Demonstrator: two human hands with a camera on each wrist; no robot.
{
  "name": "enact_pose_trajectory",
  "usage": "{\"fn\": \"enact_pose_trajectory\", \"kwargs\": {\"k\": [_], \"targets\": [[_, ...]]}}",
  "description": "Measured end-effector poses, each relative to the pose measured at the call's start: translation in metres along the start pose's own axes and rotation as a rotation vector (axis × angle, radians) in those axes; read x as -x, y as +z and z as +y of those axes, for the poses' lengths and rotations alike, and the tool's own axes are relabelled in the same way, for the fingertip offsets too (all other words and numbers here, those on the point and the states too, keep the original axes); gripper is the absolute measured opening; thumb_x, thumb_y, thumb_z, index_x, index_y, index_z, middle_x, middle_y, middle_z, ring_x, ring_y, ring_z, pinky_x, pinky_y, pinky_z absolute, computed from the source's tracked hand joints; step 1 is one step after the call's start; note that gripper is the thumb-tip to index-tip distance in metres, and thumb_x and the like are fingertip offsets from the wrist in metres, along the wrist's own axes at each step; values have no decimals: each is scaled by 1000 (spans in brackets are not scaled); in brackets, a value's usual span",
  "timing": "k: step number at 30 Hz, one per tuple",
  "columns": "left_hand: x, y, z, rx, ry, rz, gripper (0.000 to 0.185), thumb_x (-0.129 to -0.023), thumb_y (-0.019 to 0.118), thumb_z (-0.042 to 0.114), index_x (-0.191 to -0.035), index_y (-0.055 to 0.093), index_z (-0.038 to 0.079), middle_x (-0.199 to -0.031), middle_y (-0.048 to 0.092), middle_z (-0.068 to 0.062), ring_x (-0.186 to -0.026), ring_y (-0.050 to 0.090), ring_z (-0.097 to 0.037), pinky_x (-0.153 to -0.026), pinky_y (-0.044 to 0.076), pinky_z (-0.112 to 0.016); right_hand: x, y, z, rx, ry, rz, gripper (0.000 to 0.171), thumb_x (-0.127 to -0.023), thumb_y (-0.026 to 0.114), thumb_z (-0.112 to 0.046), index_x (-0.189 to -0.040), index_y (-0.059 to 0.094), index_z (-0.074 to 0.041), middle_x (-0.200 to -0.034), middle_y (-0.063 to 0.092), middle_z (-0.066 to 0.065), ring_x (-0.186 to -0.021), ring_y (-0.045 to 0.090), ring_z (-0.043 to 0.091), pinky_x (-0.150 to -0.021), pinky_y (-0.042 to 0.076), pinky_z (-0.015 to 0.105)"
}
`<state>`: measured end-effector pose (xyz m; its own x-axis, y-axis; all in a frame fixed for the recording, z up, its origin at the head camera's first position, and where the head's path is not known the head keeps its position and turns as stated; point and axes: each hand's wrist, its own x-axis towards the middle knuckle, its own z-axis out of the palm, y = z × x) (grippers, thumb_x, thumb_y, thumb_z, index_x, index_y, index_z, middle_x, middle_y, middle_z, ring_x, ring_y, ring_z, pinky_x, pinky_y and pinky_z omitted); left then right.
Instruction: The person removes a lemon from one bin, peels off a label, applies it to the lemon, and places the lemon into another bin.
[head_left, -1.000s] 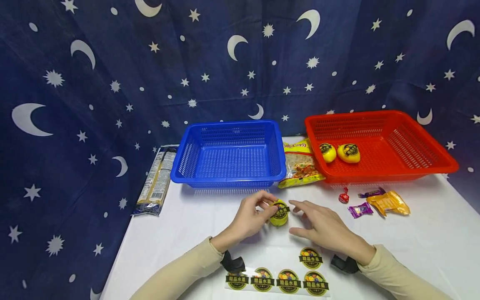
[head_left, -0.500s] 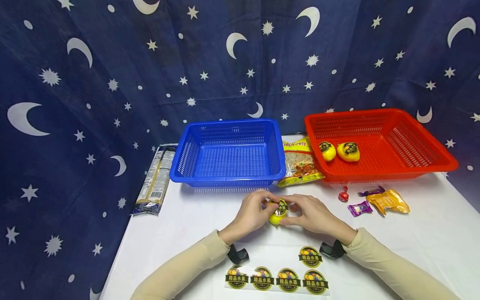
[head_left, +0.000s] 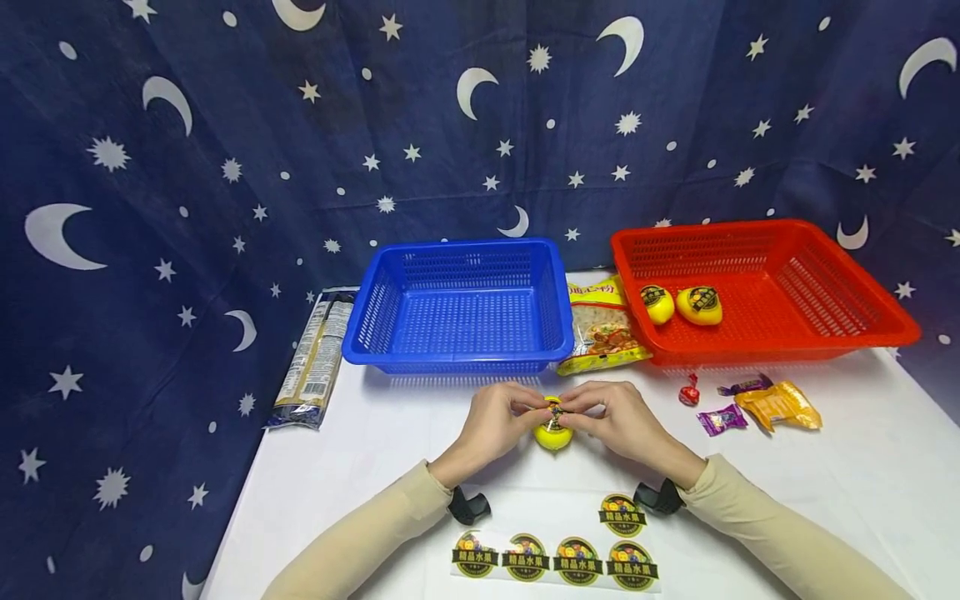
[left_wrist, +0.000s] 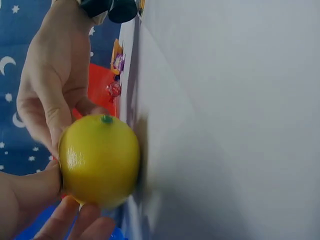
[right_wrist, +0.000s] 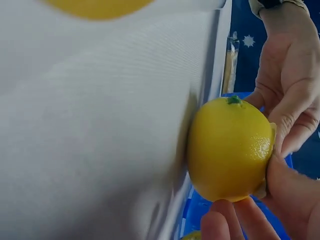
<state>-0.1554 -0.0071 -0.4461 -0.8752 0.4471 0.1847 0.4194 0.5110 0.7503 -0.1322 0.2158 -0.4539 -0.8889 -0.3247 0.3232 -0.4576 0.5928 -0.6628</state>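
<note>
Both forearms angle inward in beige sleeves. The left hand (head_left: 498,421) and right hand (head_left: 615,421) meet fingertip to fingertip, fingers curled in a pinch.

Head camera high, facing forward and down over the white cloth-covered worktop (head_left: 825,483), both wrist cameras very near, tipped sideways, sharing the small round yellow lemon-like fruit (head_left: 553,435) from opposite sides

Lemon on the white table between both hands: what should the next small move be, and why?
Probably press the sticker flat onto the lemon. Left hand and right hand both pinch it at the top, and the two lemons in the red basket already carry stickers.
</note>
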Motion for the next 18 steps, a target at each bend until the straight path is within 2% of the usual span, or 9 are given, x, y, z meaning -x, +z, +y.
{"fn": "enact_pose_trajectory", "kwargs": {"k": [4,9,12,14,16,18], "targets": [[2,0,-5,43,-31,-5,11,-87,83,20,-92,84,11,-105,80,-3,-90,77,-16,-74,56,-17,3,1,2,6,-3,18,11,-82,85,-14,-94,84,-16,-104,81,1,-98,75,15,-64,56,22],[4,0,-4,30,-17,-17,11,-88,81,21,-95,84,12,-109,80,-3,-88,76,-15,-72,55,-17,9,4,2,56,-53,36,12,-86,82,-13,-97,84,-11,-108,80,3,-103,76,23,-75,62,29],[4,-1,-3,18,-8,-22,12,-89,81,21,-96,84,12,-109,80,-3,-87,77,-14,-73,55,-17,11,4,1,24,-15,21,15,-87,82,-17,-100,83,-11,-110,80,5,-106,76,26,-76,63,30],[3,-1,-3,16,-1,-26,11,-89,81,21,-96,83,12,-109,80,-3,-87,77,-14,-74,55,-18,10,3,0,-33,47,-1,24,-84,85,-21,-105,82,-10,-111,79,6,-103,76,26,-76,63,30],[2,-1,-1,14,3,-32,11,-89,81,21,-96,83,12,-109,80,-3,-87,78,-14,-76,56,-18,9,3,0,-61,106,-42,42,-80,89,-29,-115,77,-9,-115,78,7,-100,76,23,-75,62,28],[1,-1,2,11,9,-44,12,-89,80,19,-96,83,11,-109,80,-4,-87,78,-14,-76,57,-18,7,4,-1,-38,142,-109,62,-75,92,-38,-126,71,-11,-107,78,2,-88,74,15,-76,58,25]]}}
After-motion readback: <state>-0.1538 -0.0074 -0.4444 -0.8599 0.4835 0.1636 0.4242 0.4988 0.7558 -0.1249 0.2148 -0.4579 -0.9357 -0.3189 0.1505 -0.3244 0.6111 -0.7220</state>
